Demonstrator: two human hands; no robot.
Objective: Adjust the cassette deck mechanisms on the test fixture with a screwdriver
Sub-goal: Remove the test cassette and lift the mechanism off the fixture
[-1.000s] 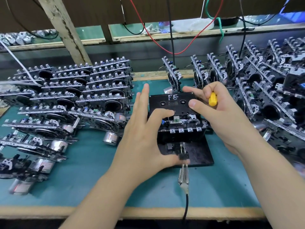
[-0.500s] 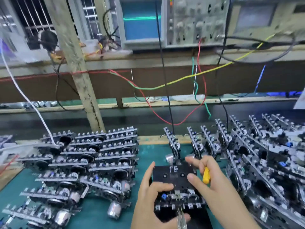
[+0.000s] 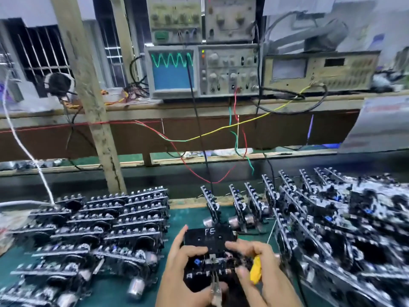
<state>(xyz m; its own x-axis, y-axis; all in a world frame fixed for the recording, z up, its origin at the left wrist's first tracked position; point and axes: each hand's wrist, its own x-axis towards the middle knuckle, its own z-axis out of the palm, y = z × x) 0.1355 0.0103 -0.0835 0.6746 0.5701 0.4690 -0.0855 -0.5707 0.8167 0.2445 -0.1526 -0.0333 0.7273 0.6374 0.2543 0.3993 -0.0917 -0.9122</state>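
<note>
Leftmost, stacked cassette deck mechanisms (image 3: 106, 227) cover the green surface (image 3: 188, 218). Left hand (image 3: 183, 275) holds the mechanism on the test fixture (image 3: 210, 262) — index finger curled over its top, thumb under the near edge. Black cassette marked "FE" (image 3: 208, 238) sits in that mechanism, bottom centre. Right hand (image 3: 261, 269) grips a yellow-handled screwdriver (image 3: 255, 272) just beside the mechanism's right edge; tip hidden. More mechanisms (image 3: 332, 218) stand on edge at right — blurred. Oscilloscope (image 3: 172, 70) behind shows a green wave.
</note>
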